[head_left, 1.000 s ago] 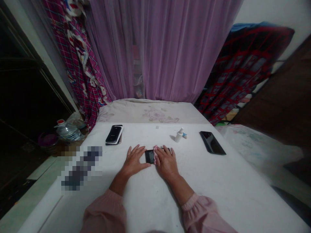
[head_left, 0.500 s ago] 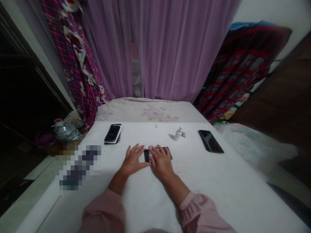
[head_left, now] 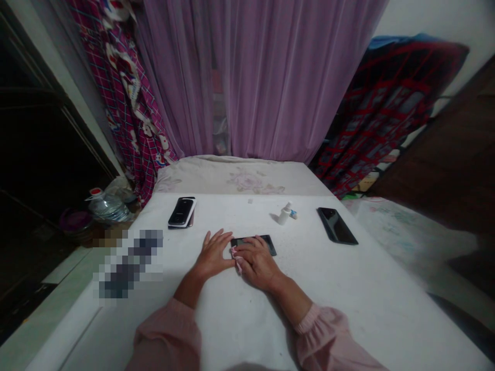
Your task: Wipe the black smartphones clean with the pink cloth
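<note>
A dark smartphone [head_left: 266, 240] lies flat and lengthwise on the white-covered table, partly hidden under my right hand. My left hand [head_left: 212, 255] spans its left end, thumb at the near corner and index finger at the far corner, other fingers spread. Beneath the fingers of my right hand [head_left: 257, 263] is a small pink cloth [head_left: 234, 252], pressed to the left part of the phone. Some of the cloth sticks out past the phone's near edge. Beyond the phone stands a small white spray bottle [head_left: 284, 214], with a small blue-and-white item [head_left: 294, 214] beside it.
Stacked phones [head_left: 181, 212] lie at the back left of the table [head_left: 232, 330]. A larger dark phone [head_left: 337, 225] is at the right. A blurred-out patch [head_left: 129, 265] covers something at the left edge. On the floor at left stands a water jug [head_left: 108, 206].
My right hand has moved the pink cloth left and nearer to me, from across the phone to its near-left corner. My left hand stays at the phone's left end.
</note>
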Tool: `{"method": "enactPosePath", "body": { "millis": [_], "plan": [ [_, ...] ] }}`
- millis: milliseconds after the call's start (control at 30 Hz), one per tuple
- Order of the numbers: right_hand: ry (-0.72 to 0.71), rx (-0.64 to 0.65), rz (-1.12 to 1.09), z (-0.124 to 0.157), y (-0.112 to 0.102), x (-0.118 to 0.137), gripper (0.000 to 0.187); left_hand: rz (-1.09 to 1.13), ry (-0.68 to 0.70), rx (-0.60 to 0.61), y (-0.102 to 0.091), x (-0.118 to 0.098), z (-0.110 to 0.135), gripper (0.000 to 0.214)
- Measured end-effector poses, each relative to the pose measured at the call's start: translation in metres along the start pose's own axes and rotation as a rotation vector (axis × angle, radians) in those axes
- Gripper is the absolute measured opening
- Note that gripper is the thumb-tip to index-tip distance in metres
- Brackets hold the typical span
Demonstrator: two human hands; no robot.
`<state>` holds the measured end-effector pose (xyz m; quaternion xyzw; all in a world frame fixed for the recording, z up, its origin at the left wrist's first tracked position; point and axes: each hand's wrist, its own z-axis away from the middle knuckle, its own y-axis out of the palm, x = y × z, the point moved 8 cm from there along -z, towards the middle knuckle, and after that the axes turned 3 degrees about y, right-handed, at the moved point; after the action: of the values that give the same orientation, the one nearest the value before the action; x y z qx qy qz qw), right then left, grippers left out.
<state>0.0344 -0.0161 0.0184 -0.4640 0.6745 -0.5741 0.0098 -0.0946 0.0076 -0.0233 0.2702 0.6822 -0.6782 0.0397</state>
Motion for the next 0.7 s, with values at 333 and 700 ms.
{"method": "enactPosePath", "body": {
  "millis": [333, 700],
  "plan": [
    [0.079, -0.063, 0.135, -0.010, 0.001, -0.003, 0.027, -0.013, 0.011, -0.013, -0.001, 0.000, 0.000, 0.068],
    [0.329, -0.301, 0.142, 0.005, -0.034, -0.055, 0.031, -0.004, 0.012, -0.019, -0.001, 0.000, 0.000, 0.071]
  ]
}}
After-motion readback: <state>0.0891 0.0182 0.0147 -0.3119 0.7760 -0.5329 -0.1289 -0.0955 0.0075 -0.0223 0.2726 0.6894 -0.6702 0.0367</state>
